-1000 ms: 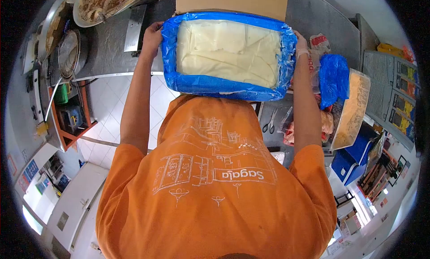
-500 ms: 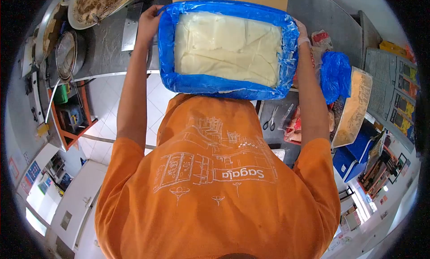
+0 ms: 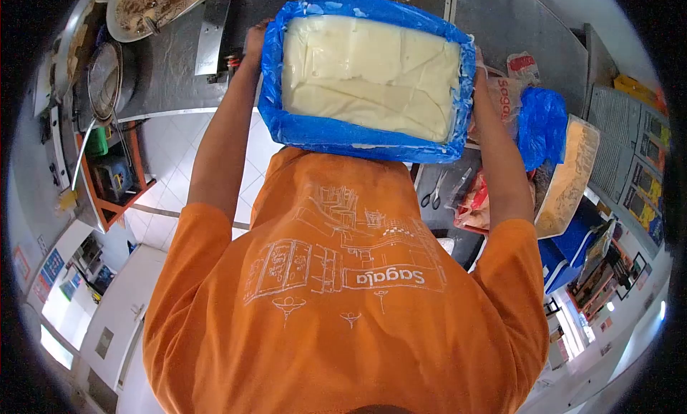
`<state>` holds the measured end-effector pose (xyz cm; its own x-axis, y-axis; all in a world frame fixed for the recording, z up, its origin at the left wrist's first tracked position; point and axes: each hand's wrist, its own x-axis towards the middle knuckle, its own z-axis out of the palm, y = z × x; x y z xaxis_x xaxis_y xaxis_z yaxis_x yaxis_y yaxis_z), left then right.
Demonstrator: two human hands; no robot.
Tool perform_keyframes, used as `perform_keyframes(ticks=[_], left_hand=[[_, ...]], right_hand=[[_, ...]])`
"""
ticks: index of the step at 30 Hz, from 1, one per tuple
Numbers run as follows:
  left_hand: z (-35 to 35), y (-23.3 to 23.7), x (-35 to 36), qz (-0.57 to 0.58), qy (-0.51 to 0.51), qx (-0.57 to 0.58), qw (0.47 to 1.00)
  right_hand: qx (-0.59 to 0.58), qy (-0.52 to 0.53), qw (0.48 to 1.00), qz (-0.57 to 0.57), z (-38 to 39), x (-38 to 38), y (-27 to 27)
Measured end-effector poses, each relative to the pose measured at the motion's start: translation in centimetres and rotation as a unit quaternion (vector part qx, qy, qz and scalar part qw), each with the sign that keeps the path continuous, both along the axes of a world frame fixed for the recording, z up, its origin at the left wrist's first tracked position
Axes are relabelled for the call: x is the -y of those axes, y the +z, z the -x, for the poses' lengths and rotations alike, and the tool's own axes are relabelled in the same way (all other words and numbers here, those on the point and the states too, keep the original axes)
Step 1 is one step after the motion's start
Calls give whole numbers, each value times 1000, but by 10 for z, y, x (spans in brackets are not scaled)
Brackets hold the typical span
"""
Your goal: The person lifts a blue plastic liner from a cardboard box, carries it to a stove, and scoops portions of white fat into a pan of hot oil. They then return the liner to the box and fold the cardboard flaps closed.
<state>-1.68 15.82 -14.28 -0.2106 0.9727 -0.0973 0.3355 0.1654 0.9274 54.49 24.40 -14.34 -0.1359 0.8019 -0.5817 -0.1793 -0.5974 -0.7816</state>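
Note:
A large rectangular block of pale yellow fat (image 3: 368, 78), like margarine or shortening, sits inside a blue plastic liner (image 3: 358, 136) folded down around its sides. The block is held up close against the front of the orange shirt. On its left end, my left hand (image 3: 259, 37) grips the liner's side, with most of its fingers hidden behind the plastic. My right hand (image 3: 478, 62) holds the opposite end, its fingers also largely out of sight. Both arms are stretched forward, one along each side of the block.
A wide pan (image 3: 154, 10) with brown residue stands at the upper left, above a strainer (image 3: 106, 81). On the right are a crumpled blue bag (image 3: 541, 128), a tray of orange-brown crumbs (image 3: 572, 178), scissors (image 3: 432, 193) and packaged meat (image 3: 475, 206). The metal counter (image 3: 168, 78) runs behind.
The block in its blue liner has shifted slightly right and tilted a little, both hands moving with it. The brown cardboard behind it at the top is no longer in view.

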Motion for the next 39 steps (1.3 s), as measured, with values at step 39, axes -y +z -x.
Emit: perform_keyframes(ticks=[39], left_hand=[[-84, 100, 208, 216, 114, 218, 945]], right_hand=[[-69, -247, 966, 8, 25, 245, 49]])
